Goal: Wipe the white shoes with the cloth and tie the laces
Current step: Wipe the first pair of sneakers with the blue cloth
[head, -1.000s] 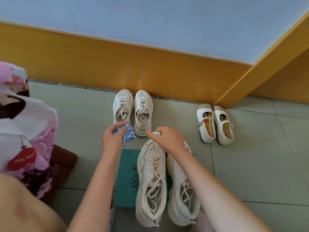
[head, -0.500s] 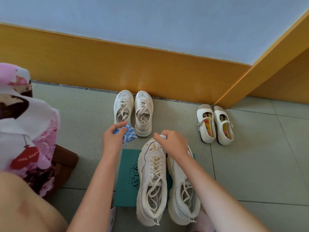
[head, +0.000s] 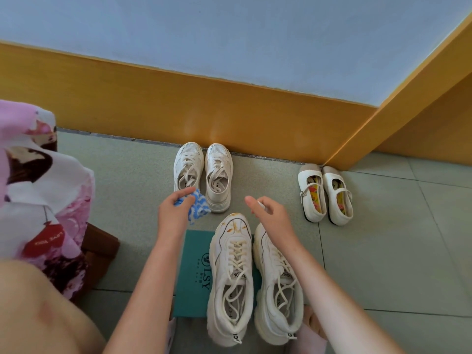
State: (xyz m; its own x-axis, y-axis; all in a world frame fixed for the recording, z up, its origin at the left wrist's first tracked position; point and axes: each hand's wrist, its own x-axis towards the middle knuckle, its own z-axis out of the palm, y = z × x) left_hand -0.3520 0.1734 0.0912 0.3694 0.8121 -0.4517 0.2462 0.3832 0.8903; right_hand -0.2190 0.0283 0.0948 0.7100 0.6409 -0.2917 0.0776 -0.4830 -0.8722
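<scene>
Two big white sneakers stand side by side on a teal box [head: 195, 272], toes away from me. The left sneaker [head: 232, 277] has yellow-brown stains on its toe; the right sneaker [head: 278, 284] has loose, untied laces. My left hand [head: 173, 215] grips a crumpled blue-and-white cloth [head: 200, 209] just beyond the box's far left corner. My right hand [head: 270, 215] hovers above the right sneaker's toe and pinches a small white piece [head: 261, 204] between thumb and fingers; what it is I cannot tell.
A smaller pair of white sneakers [head: 204, 172] stands against the yellow baseboard [head: 229, 118]. White strap shoes [head: 325, 195] sit by the corner at right. Floral fabric [head: 38, 187] and a brown object [head: 99, 244] are at left. My knee fills the lower left.
My right hand has lifted off the sneakers' toes and shifted right, uncovering the stained toe of the left sneaker. My left hand with the cloth has stayed in place.
</scene>
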